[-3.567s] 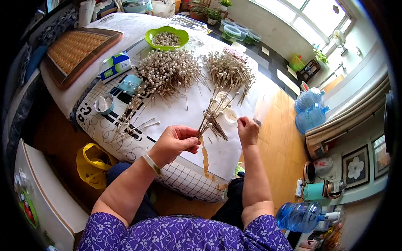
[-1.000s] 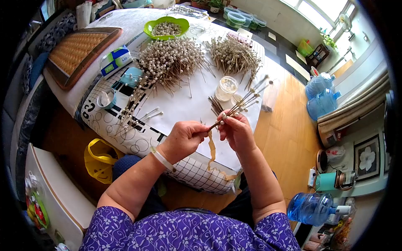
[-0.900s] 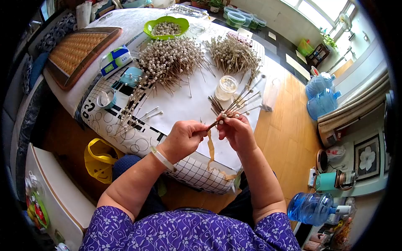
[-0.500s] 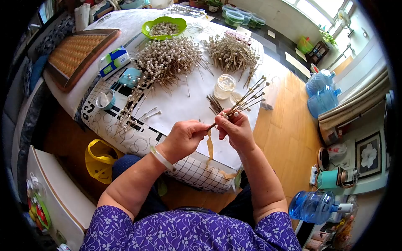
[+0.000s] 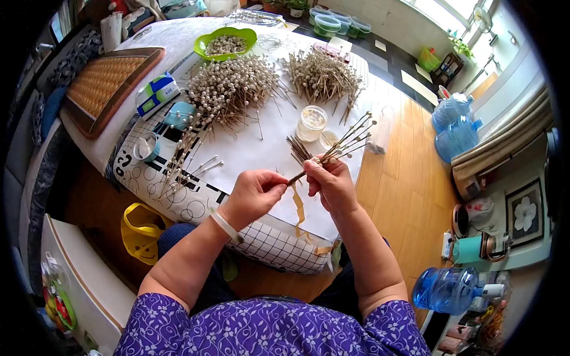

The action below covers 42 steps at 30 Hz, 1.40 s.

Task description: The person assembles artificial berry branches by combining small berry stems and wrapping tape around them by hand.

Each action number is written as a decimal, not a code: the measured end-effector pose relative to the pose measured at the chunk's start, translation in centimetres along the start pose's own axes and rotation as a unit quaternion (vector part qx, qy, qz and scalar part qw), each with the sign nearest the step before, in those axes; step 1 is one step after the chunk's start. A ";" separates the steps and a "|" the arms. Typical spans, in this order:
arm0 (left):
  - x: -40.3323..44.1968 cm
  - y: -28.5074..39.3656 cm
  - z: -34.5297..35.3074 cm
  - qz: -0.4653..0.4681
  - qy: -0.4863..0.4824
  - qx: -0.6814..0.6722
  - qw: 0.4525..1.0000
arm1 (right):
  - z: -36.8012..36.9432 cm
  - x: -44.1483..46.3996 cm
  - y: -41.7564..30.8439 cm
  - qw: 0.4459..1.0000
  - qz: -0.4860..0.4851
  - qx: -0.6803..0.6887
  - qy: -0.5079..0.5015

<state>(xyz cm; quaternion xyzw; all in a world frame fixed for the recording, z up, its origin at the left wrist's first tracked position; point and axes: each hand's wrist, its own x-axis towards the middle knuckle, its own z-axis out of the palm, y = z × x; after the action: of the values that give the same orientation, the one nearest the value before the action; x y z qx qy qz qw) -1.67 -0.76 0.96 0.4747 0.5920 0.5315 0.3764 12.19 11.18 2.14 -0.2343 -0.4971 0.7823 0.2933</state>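
Note:
My right hand [image 5: 333, 185] is closed around a spray of budded stems [image 5: 358, 137], whose pale round buds fan out to the upper right. My left hand [image 5: 254, 197] pinches the thin brown lower end of that spray, to the left of my right hand. From between the hands a tan strip of tape [image 5: 299, 209] hangs down over the white paper. Just behind my right hand lies a small bundle of bare brown sticks [image 5: 298, 149]. A clear jar [image 5: 312, 123] stands beyond it, with its round lid [image 5: 328, 140] alongside.
Two heaps of budded stems, a left pile [image 5: 234, 89] and a right pile [image 5: 323, 77], cover the table's far part. Behind them is a green bowl [image 5: 252, 43] of loose buds. A tissue pack [image 5: 158, 94] and a blue tub [image 5: 146, 146] are at left. Loose stems [image 5: 189, 160] lie nearby.
My left hand has shifted slightly left, so more of the brown stem end shows between the hands. The tape hangs a little differently, and the camera view has moved slightly.

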 end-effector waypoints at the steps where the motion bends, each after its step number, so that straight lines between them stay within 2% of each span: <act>1: -0.4 1.1 0.4 0.104 0.046 0.134 0.984 | 0.1 0.0 0.1 1.000 0.001 -0.003 0.012; 3: -0.3 0.7 0.4 0.270 0.059 0.319 0.907 | 0.2 0.0 0.3 1.000 0.003 -0.005 0.023; 7: -0.3 0.4 0.7 0.282 0.062 0.343 0.894 | 0.4 0.1 0.7 0.998 -0.018 0.009 0.054; 10: -0.4 0.9 0.8 0.288 0.080 0.310 0.902 | 0.5 0.1 1.0 0.998 -0.022 0.012 0.058; 12: -0.3 0.5 0.5 0.267 0.049 0.370 0.888 | 0.6 0.1 1.1 0.998 -0.022 0.012 0.056; 16: -0.2 0.4 0.5 0.272 0.057 0.389 0.878 | 0.6 0.1 1.1 0.998 -0.022 0.013 0.055; 23: 0.2 1.0 0.4 0.260 0.117 0.294 0.912 | 1.0 -0.3 1.0 0.998 -0.037 -0.030 0.050; 24: 0.2 1.2 0.2 0.252 0.118 0.289 0.916 | 0.5 -0.4 0.7 0.999 -0.033 -0.038 -0.016; 25: 0.2 1.2 0.1 0.252 0.118 0.290 0.916 | 0.5 -0.4 0.8 0.999 -0.034 -0.036 -0.017; 27: 0.2 1.2 0.0 0.270 0.137 0.278 0.912 | 0.7 -0.6 0.8 0.981 -0.111 -0.138 -0.082; 28: 0.2 1.2 0.1 0.272 0.135 0.276 0.912 | -0.1 -0.1 1.2 0.976 -0.069 -0.150 -0.144; 29: 0.2 1.2 0.2 0.277 0.125 0.273 0.913 | -0.4 0.1 2.0 0.969 -0.101 -0.159 -0.159; 31: 0.1 1.3 0.1 0.280 0.116 0.272 0.913 | 0.0 -0.1 1.5 0.983 -0.004 -0.103 -0.155; 35: -0.1 1.5 0.1 0.271 0.120 0.249 0.922 | -0.6 0.5 2.1 0.979 -0.042 -0.112 -0.166; 37: -0.3 1.6 0.0 0.229 0.105 0.229 0.940 | -0.1 0.4 1.8 0.982 -0.043 -0.106 -0.147; 39: -0.3 1.1 0.1 0.201 0.110 0.203 0.952 | 0.0 0.5 1.6 0.970 -0.103 -0.199 -0.091; 41: -0.3 0.6 0.3 0.174 0.115 0.176 0.962 | 0.0 0.6 1.4 0.971 -0.109 -0.189 -0.097; 42: -0.3 0.4 0.5 0.138 0.109 0.113 0.978 | -0.2 0.5 1.3 0.963 -0.105 -0.227 -0.097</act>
<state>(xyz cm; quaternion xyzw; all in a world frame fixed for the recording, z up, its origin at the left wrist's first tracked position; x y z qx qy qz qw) -1.05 -0.96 1.29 0.5307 0.6143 0.5567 0.1765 11.64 11.25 0.87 -0.1641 -0.7092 0.6332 0.2629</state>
